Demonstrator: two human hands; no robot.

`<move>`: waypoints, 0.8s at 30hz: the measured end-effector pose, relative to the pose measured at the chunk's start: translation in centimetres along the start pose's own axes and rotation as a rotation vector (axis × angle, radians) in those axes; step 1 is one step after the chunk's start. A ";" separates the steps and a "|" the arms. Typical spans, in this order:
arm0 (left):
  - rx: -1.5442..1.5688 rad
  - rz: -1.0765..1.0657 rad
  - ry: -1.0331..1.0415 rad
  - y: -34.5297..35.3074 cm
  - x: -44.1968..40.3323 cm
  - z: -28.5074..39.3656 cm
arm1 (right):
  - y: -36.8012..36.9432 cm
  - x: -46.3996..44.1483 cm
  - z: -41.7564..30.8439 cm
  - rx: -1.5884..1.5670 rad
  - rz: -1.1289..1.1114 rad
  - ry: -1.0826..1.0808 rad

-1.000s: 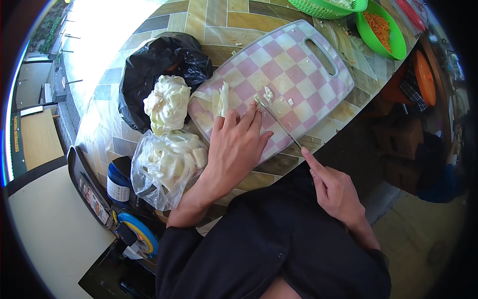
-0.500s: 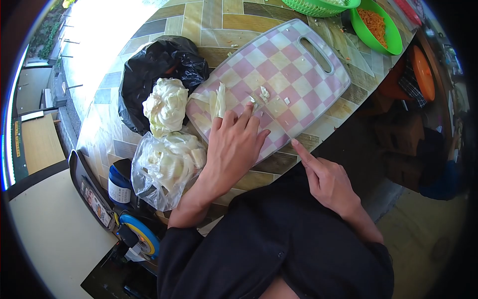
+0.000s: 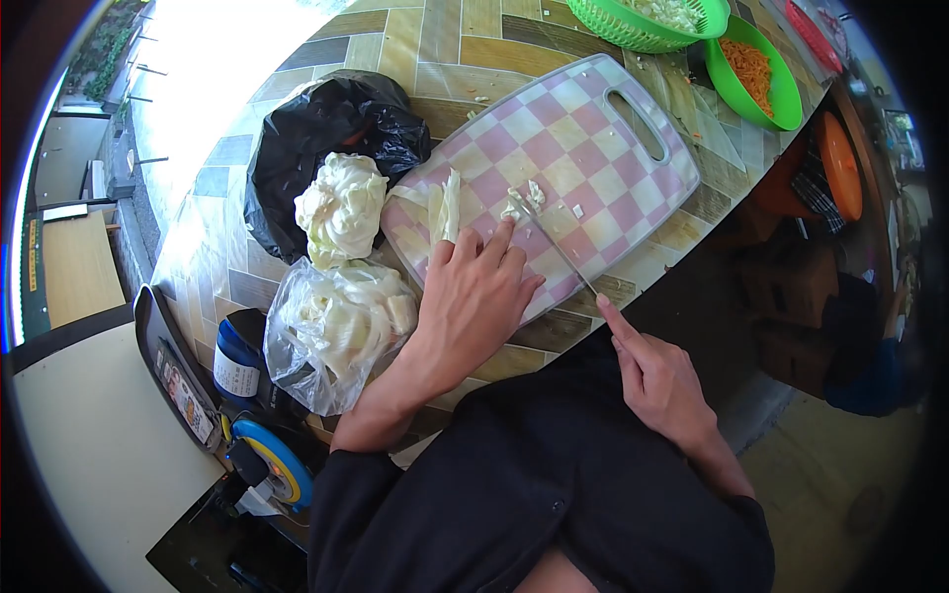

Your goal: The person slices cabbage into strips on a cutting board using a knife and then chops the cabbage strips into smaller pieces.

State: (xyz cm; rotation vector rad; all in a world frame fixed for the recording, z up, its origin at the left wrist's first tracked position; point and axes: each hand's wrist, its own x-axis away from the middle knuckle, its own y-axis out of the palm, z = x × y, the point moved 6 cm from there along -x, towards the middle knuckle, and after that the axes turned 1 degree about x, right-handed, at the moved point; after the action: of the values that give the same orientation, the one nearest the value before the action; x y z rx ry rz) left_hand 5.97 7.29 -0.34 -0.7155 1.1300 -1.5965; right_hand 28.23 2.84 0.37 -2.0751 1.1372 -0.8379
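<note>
My right hand (image 3: 664, 383) is closed around a knife (image 3: 565, 255), its index finger stretched along the top toward the blade. The thin blade reaches over the checkered pink-and-white cutting board (image 3: 613, 148), its tip among small chopped cabbage bits (image 3: 526, 198). My left hand (image 3: 474, 296) rests on the board's near side, fingers bent, fingertips pressing the cabbage beside the blade tip. Under the fingers the held piece is mostly hidden. Pale cabbage strips (image 3: 445, 208) lie just beyond the left fingertips.
Left of the board are a cabbage head (image 3: 341, 208), a black plastic bag (image 3: 287, 148) and a clear bag of cabbage leaves (image 3: 336, 326). A green basket (image 3: 643, 35) of shredded white vegetable and a green bowl (image 3: 781, 94) of shredded carrot stand at the far right.
The knife blade now shows plainly over the board, its tip at the chopped bits. My left hand has shifted slightly. The whole view has moved a little.
</note>
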 end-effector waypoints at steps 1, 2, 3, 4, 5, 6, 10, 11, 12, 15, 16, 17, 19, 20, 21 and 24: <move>0.000 -0.003 -0.001 0.0 0.0 0.0 | -0.1 -0.1 0.0 -0.009 0.008 -0.006; 0.001 -0.007 -0.003 -0.1 -0.1 0.0 | -0.2 -0.1 -0.1 -0.018 0.015 -0.012; 0.002 -0.012 -0.006 -0.1 0.0 0.0 | -0.3 -0.1 -0.1 -0.028 0.020 -0.017; 0.006 -0.015 -0.007 -0.1 0.0 0.0 | -0.3 0.0 -0.2 -0.021 0.002 -0.021; 0.012 -0.020 -0.008 0.0 -0.1 -0.1 | -0.5 0.1 -0.2 -0.014 -0.016 -0.023; 0.018 -0.025 -0.009 0.0 0.0 -0.1 | -0.5 0.3 -0.2 -0.008 -0.035 -0.025; 0.009 -0.013 -0.008 0.0 0.1 0.0 | -0.2 0.2 -0.1 0.013 -0.058 -0.014; 0.006 -0.021 -0.009 -0.2 0.2 0.0 | -0.1 -0.1 -0.1 0.014 -0.066 -0.004; 0.002 -0.029 -0.009 -0.2 0.2 0.1 | 0.1 -0.4 -0.1 0.014 -0.072 0.007; -0.014 -0.031 0.002 -0.1 0.3 0.1 | 0.7 -1.2 -0.2 0.014 -0.038 -0.027; -0.011 -0.035 -0.001 -0.1 0.3 0.1 | 0.7 -1.3 -0.2 0.022 -0.041 -0.023; -0.010 -0.037 -0.004 -0.1 0.3 0.0 | 0.7 -1.3 -0.3 0.029 -0.045 -0.021; -0.004 -0.043 -0.011 -0.1 0.3 -0.1 | 0.6 -1.2 -0.3 0.033 -0.053 -0.015; 0.000 -0.046 -0.015 -0.1 0.3 -0.1 | 0.4 -0.7 -0.1 0.030 -0.056 -0.012; 0.004 -0.049 -0.020 -0.1 0.3 -0.2 | 0.3 -0.2 0.1 0.027 -0.060 -0.009; 0.015 -0.058 -0.027 -0.4 0.3 -0.2 | -0.5 1.0 0.1 0.018 -0.080 0.018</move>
State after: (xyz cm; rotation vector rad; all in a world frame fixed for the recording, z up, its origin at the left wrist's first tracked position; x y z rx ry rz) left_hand 5.59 7.12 -0.09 -0.7638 1.0856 -1.6378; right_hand 28.98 2.18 0.92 -2.1138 1.0578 -0.9037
